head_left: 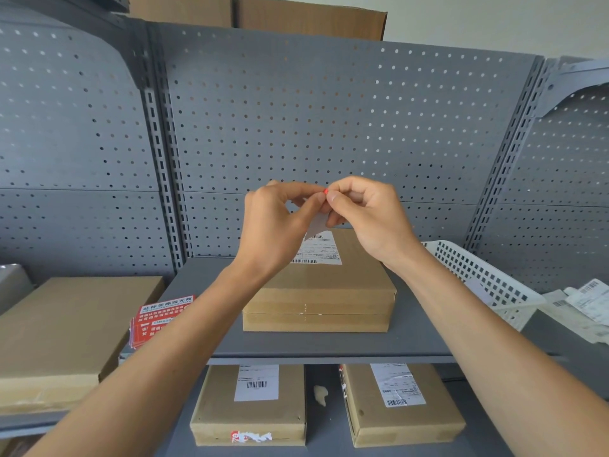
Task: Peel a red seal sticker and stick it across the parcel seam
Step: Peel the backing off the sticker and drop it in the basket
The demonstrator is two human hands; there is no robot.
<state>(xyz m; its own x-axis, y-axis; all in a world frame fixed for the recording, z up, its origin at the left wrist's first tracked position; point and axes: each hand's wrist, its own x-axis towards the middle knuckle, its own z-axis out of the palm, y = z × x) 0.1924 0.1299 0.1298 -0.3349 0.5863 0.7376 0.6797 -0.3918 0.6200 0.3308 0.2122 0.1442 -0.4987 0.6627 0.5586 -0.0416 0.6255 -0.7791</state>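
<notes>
1. The left hand (275, 222) and right hand (365, 216) met at chest height above the parcel (321, 291), thumbs and forefingers pinched together on one small piece.
2. Between the fingertips a speck of red showed, the edge of the seal sticker (326, 191); a pale backing slip (317, 227) hung down and slightly left from the pinch, its long axis near vertical. Most of the sticker was hidden by the fingers, so its full orientation could not be read, and it was probably only partly peeled.
3. The parcel, a flat brown carton, lay on the grey shelf (329, 346) with its long side toward the viewer. The seam (316, 313) ran horizontally along the front face. A white shipping label (318, 250) sat on the top.
4. A stack of red sticker sheets (158, 319) lay at the left of the shelf, partly behind the left forearm.
5. A white perforated basket (484, 282) stood to the right, with loose printed labels (586, 305) beside it.
6. A larger carton (66, 328) rested at the left; two labelled cartons (250, 407) sat on the lower shelf.
7. Grey pegboard (329, 120) formed the back wall.
</notes>
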